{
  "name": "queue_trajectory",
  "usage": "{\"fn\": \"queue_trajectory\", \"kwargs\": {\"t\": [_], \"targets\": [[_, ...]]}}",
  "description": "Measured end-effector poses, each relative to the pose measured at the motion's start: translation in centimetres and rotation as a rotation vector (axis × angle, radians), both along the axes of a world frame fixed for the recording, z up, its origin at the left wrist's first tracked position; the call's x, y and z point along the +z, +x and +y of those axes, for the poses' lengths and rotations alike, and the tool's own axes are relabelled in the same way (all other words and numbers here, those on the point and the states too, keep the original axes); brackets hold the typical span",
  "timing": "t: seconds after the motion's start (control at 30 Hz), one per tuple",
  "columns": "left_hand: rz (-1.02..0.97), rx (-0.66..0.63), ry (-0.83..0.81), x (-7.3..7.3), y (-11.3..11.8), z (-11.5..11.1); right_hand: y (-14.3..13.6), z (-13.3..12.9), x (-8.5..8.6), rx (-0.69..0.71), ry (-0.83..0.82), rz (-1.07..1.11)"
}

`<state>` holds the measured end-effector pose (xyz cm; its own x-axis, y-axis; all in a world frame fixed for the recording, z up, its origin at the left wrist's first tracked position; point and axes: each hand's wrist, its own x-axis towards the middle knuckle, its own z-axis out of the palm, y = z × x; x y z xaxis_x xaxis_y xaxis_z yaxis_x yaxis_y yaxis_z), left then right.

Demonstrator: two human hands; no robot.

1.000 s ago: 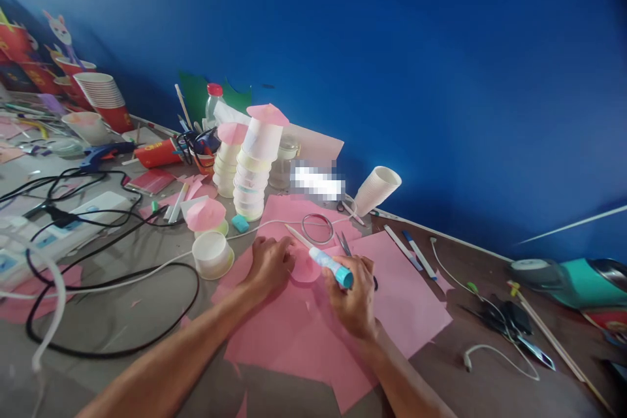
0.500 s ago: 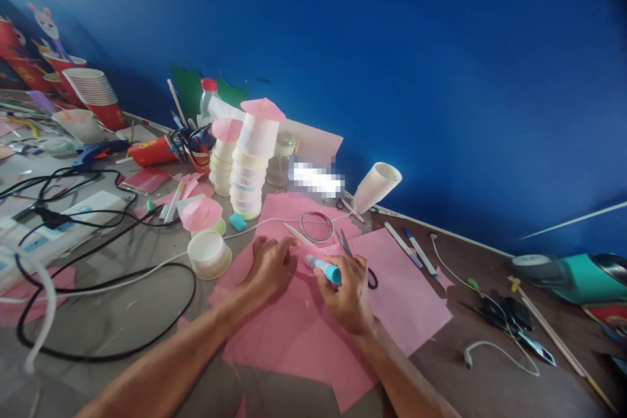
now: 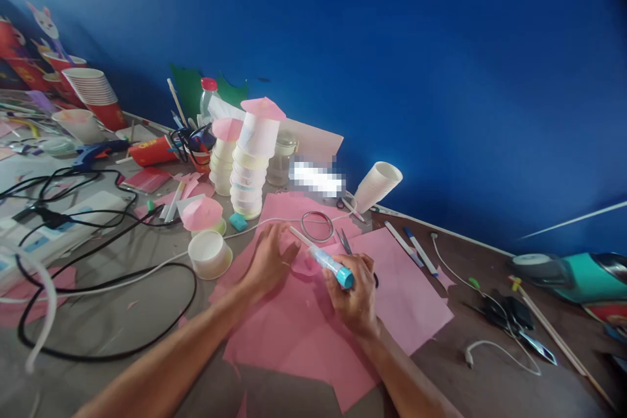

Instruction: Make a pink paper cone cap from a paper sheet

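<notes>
My right hand [image 3: 353, 294] grips a glue stick [image 3: 327, 261] with a clear, printed barrel and a blue base, its far end slanting toward my left hand [image 3: 272, 258]. That hand rests over a small pink paper piece [image 3: 304, 265], thumb and fingers bent at its edge; the fingertips are partly hidden. Beneath both hands lie pink paper sheets [image 3: 289, 333]. Beyond my right hand lie scissors [image 3: 345, 241], their handles mostly covered by it. A coiled ring [image 3: 316, 227] lies on the paper just past the glue stick.
Two towers of stacked white cups [image 3: 247, 183] with pink paper tops stand behind. A white cup [image 3: 208, 253] sits left of my left hand. Black cables [image 3: 189, 313] and a power strip [image 3: 93, 215] spread leftward. Markers [image 3: 420, 251] and a teal handheld vacuum [image 3: 582, 277] are at right.
My right hand has drawn the glue stick slightly right and toward me, so more of its barrel shows. My left hand has shifted a little, its thumb now farther from the stick.
</notes>
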<state>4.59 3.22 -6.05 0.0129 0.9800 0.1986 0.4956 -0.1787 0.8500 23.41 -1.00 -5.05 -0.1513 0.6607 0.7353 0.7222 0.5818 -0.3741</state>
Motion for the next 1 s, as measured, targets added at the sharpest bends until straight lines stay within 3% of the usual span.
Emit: {"fn": "queue_trajectory", "kwargs": {"t": [0.17, 0.3, 0.47, 0.67, 0.8, 0.9, 1.0], "targets": [[0.461, -0.019, 0.147, -1.6, -0.1, -0.4, 0.3, 0.1, -1.3, -0.079, -0.014, 0.144], [0.508, -0.049, 0.143, -1.4, 0.0, -0.6, 0.1, 0.2, -2.1, -0.054, -0.100, 0.176], [0.469, -0.077, 0.086, -0.4, -0.2, -0.4, -0.3, 0.4, -1.6, 0.081, -0.082, 0.057], [0.269, -0.100, 0.149, -0.6, -0.5, 0.1, -0.6, 0.4, -1.5, 0.162, -0.108, -0.096], [0.136, -0.100, 0.176, 0.1, -0.4, 0.1, -0.5, 0.8, -1.8, 0.176, -0.020, -0.114], [-0.129, -0.099, 0.056, 1.0, -0.2, -0.1, -0.4, 0.8, -1.3, 0.112, 0.097, -0.042], [-0.535, -0.122, -0.200, 1.8, 0.2, -0.5, -0.3, 0.3, -0.4, 0.050, 0.227, 0.009]]}}
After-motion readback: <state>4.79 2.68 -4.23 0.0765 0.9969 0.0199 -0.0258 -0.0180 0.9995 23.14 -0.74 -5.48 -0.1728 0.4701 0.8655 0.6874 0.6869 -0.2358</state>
